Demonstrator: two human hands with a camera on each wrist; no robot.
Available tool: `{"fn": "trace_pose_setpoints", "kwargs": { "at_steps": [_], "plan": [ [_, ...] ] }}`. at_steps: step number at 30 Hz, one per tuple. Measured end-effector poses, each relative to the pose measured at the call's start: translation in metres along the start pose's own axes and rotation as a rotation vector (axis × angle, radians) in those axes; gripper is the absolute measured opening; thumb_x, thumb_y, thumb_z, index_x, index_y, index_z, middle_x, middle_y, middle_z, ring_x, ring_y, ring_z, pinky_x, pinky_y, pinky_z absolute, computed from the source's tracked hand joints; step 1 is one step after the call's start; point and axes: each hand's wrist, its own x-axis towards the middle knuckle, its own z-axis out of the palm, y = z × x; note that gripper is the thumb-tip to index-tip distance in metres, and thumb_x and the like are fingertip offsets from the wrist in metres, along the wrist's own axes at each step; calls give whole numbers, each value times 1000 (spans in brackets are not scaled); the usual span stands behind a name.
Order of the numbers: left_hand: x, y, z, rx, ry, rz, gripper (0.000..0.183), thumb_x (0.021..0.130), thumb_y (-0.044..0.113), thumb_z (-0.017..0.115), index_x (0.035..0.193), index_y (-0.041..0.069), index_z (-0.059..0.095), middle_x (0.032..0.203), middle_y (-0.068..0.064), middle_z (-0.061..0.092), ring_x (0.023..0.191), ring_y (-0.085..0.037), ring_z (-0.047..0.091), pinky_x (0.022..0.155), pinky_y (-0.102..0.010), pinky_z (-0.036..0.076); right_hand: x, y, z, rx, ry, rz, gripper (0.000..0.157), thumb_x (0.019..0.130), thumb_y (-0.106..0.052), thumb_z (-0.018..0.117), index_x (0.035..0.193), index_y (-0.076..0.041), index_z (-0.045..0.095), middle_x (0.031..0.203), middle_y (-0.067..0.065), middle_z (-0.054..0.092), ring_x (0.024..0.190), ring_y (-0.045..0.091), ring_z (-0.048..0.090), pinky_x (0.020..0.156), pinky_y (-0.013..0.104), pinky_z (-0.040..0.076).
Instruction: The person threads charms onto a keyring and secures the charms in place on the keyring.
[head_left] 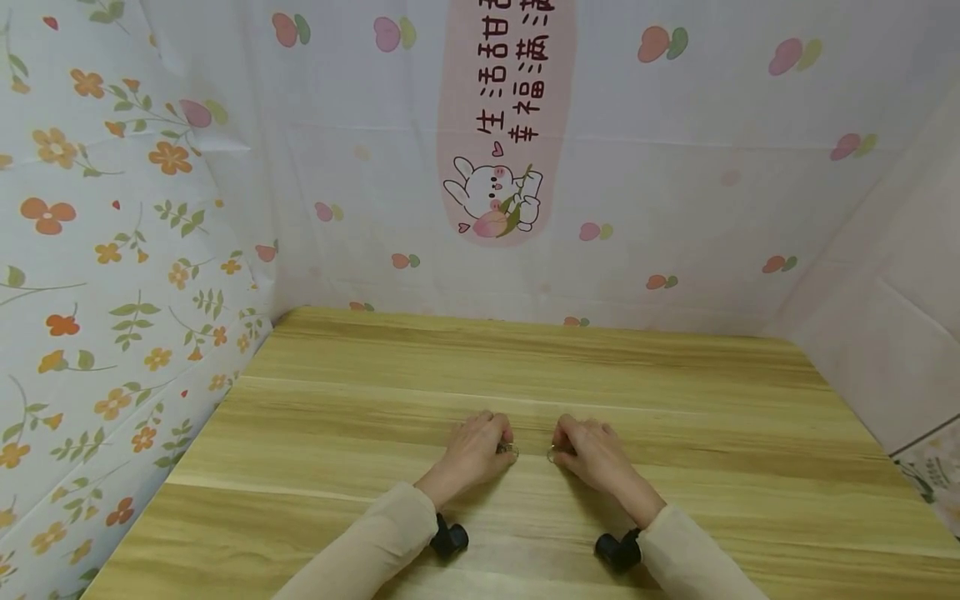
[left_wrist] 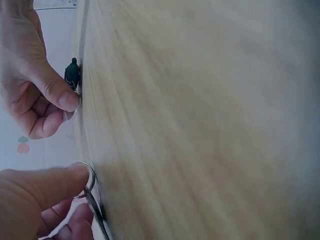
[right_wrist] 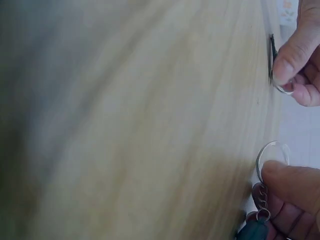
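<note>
A metal ring (left_wrist: 93, 176) with a slim metal piece (left_wrist: 98, 212) is pinched in the fingers of my left hand (head_left: 470, 450); another ring (right_wrist: 259, 165), bearing a chain (right_wrist: 262, 199) and dark green charm (right_wrist: 253, 230), in those of my right hand (head_left: 597, 454). The hands face each other, apart, low over the table (head_left: 337, 392), forearms angled inward. Behind, pink-backed lettering (head_left: 517, 75) reads 生活甜甜 幸福满满, its topmost characters partly cut off, above a printed rabbit (head_left: 487, 190).

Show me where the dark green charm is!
The dark green charm is at the bottom right of the right wrist view, by the right hand, just below the short metal chain.
</note>
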Motion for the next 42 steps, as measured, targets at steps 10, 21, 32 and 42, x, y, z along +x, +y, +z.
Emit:
{"fn": "trace_pose_setpoints", "kwargs": {
  "at_steps": [10,21,32,42],
  "plan": [
    [-2,0,-2,-108,34,30,17,77,13,76,69,14,60,64,8,55,58,-1,45,55,-16,37,-7,2,2,254,-11,-8,16,81,-2,70,75,-14,60,69,-8,57,60,0,43,56,19,38],
    [-5,1,-5,-286,-22,-13,15,76,16,77,66,13,67,62,9,60,53,2,45,50,-16,39,-20,-9,0,472,36,25,5,84,-1,66,82,-5,64,76,-2,63,66,0,52,58,19,46],
    [-11,16,-15,-528,-146,-88,7,81,8,71,75,6,70,64,-1,66,53,-8,59,48,-17,42,-28,-20,-1,683,107,55,5,83,-3,67,84,1,65,74,6,65,66,5,57,60,20,48],
    [-15,28,-25,-527,-146,-64,8,86,10,67,80,6,70,67,-4,68,62,-17,67,55,-19,46,-35,-32,3,674,260,50,5,82,0,67,80,-4,67,71,3,64,62,-1,52,55,19,46]
  ]
}}
